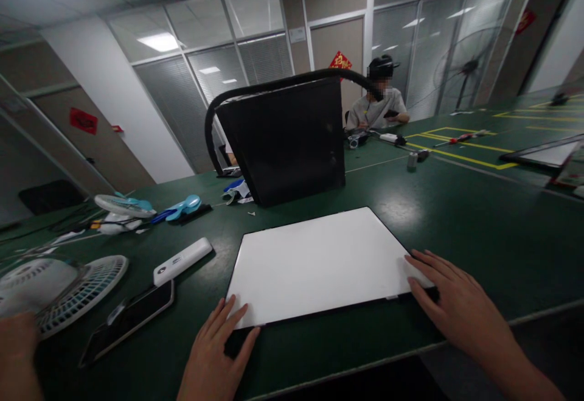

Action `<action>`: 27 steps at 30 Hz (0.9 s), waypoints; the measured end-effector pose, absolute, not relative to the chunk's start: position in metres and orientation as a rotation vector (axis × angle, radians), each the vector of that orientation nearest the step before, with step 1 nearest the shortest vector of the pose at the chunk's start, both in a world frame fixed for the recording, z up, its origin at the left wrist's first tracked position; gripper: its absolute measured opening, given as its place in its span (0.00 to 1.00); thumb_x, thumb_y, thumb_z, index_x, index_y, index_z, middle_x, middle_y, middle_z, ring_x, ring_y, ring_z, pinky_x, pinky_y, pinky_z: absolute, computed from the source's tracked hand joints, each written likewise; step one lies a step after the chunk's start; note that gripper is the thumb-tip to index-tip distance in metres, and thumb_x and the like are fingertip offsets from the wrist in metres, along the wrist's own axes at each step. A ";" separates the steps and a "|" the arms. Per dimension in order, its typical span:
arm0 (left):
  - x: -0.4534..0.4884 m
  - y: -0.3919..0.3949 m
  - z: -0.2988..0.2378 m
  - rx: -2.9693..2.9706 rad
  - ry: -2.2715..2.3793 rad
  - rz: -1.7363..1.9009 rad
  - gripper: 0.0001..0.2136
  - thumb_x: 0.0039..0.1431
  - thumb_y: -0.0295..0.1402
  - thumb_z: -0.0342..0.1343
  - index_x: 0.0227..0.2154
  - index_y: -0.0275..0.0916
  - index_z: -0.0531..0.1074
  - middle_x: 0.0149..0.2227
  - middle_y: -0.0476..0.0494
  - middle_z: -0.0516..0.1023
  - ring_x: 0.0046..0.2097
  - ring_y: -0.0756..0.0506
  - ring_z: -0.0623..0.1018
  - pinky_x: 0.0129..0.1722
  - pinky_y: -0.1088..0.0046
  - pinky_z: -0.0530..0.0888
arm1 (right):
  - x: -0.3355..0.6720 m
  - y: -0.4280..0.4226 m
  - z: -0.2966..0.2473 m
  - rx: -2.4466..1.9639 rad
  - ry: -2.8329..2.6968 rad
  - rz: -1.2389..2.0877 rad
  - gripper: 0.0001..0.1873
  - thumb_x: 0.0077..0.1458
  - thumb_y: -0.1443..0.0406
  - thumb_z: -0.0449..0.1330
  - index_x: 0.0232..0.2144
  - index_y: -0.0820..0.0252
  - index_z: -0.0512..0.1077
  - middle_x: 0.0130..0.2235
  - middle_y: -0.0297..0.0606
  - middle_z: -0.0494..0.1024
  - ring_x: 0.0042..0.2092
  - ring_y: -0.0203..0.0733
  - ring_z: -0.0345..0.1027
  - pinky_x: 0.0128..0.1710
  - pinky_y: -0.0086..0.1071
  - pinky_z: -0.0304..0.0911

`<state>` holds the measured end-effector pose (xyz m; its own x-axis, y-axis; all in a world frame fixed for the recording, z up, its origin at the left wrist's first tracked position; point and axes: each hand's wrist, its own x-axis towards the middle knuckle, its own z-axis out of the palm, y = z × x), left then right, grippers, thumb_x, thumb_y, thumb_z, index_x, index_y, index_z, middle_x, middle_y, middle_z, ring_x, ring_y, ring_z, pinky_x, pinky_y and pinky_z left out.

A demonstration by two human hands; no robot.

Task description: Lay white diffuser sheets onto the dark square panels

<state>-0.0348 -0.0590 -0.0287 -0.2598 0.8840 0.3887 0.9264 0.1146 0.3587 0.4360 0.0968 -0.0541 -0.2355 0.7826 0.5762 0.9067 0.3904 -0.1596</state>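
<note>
A flat white panel (314, 267) with a thin black border lies at the front of the green table, in the middle of the head view. My left hand (219, 349) rests at its near left corner, fingers spread on the white surface and thumb along the front edge. At the near right corner, my right hand (456, 297) has its fingertips on the side edge and its thumb on the surface. The fingers of both hands are apart and stretched. The panel's underside is hidden.
Behind the panel stands a black board (287, 139) with a black tube (292, 80) arching over it. A smartphone (132, 322), a white device (182, 260) and a fan (86, 291) lie left, near another person's blurred hand (18, 352). A person (378, 103) sits across.
</note>
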 end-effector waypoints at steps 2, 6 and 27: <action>-0.033 -0.060 -0.026 -1.842 -2.309 -0.837 0.27 0.62 0.56 0.58 0.57 0.47 0.82 0.67 0.40 0.78 0.70 0.31 0.74 0.70 0.40 0.70 | 0.435 0.097 -0.053 -1.446 -2.055 -0.279 0.32 0.73 0.46 0.45 0.62 0.58 0.74 0.63 0.42 0.75 0.65 0.56 0.68 0.64 0.60 0.69; -0.029 -0.063 -0.018 -1.836 -2.410 -0.818 0.31 0.65 0.57 0.55 0.65 0.47 0.75 0.72 0.40 0.71 0.73 0.31 0.69 0.69 0.40 0.71 | 0.430 0.092 -0.050 -1.493 -1.983 -0.294 0.32 0.73 0.48 0.44 0.61 0.62 0.73 0.64 0.48 0.73 0.62 0.57 0.70 0.61 0.57 0.72; -0.041 -0.071 -0.007 -1.752 -2.590 -1.081 0.37 0.62 0.62 0.51 0.66 0.42 0.74 0.71 0.35 0.73 0.72 0.29 0.71 0.72 0.37 0.65 | 0.409 0.062 -0.044 -1.501 -1.849 0.065 0.34 0.67 0.37 0.52 0.62 0.48 0.74 0.65 0.49 0.71 0.62 0.63 0.72 0.56 0.65 0.76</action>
